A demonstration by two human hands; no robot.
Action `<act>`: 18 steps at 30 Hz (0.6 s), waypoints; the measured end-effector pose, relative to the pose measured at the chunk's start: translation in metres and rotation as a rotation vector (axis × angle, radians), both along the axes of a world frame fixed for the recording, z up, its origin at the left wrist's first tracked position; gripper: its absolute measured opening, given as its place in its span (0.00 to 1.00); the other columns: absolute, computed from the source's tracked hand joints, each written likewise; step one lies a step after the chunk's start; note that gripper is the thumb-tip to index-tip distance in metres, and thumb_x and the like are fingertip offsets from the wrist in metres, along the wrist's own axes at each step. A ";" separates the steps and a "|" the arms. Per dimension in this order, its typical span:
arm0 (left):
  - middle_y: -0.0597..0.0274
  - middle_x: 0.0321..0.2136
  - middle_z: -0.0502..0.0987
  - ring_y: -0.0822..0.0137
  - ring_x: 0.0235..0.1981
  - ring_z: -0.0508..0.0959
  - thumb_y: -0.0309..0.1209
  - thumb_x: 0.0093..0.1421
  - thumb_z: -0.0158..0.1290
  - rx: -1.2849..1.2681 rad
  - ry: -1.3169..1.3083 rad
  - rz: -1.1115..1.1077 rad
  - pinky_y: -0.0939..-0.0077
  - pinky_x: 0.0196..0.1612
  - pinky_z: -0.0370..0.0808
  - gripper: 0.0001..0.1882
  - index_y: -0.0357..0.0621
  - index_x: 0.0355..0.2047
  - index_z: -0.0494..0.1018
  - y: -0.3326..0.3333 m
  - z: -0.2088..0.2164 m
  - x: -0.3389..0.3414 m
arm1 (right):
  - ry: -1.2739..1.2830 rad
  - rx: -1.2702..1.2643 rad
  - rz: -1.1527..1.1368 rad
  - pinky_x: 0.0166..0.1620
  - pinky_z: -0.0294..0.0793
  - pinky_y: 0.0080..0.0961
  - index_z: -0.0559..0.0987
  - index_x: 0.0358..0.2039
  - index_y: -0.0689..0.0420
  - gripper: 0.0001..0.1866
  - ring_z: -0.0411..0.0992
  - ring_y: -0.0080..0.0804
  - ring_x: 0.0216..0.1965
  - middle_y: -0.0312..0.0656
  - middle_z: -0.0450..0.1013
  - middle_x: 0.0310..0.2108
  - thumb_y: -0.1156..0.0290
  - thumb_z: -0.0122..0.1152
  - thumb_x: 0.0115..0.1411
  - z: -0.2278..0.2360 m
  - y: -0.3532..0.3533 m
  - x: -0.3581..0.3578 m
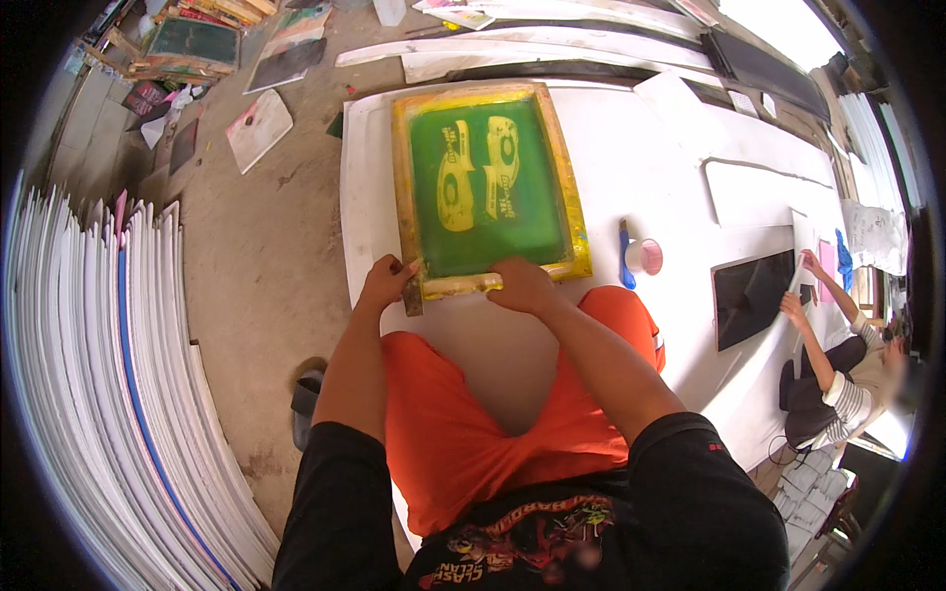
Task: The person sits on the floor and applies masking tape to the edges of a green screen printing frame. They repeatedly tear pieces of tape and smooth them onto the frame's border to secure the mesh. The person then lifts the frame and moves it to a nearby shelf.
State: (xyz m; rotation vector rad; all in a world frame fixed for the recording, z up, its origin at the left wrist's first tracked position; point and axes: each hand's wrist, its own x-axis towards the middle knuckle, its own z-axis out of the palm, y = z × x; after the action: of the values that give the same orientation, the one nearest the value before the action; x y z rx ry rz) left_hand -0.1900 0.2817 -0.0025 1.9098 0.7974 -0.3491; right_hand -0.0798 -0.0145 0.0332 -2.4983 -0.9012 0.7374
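A screen printing frame (576, 222) lies in front of me, its wooden bars stained yellow around a green mesh with pale lettering and oval shapes. My left hand (387, 281) pinches the near left corner, beside a short brown wooden end (413, 297) that juts toward me. Over the near bar, my right hand (524, 287) is curled with its fingers closed on the wood. The undersides of both grips are hidden. Beneath the frame is a white sheet-covered surface (631, 128), and my orange-trousered legs are spread on either side of its near part.
Right of the frame stand a small cup (645, 257) with pinkish contents and a blue-handled tool (626, 251). Farther right, another person (838, 364) handles a sheet beside a black panel (754, 295). Stacked white boards (99, 374) line the left. A dark sandal (305, 402) shows on the floor.
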 end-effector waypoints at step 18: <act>0.48 0.47 0.79 0.47 0.53 0.77 0.53 0.51 0.70 0.629 -0.291 -0.579 0.55 0.55 0.75 0.33 0.39 0.47 0.78 -0.069 0.038 0.003 | -0.262 -0.416 0.240 0.71 0.59 0.50 0.86 0.44 0.55 0.15 0.75 0.46 0.57 0.47 0.81 0.47 0.69 0.61 0.57 0.011 -0.049 0.032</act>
State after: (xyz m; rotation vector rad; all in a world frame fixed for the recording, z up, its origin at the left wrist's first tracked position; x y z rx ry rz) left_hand -0.1870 0.2131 0.0359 2.7012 0.1368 -0.1616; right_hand -0.0473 -0.0631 0.0441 -2.9361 -1.2683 0.7443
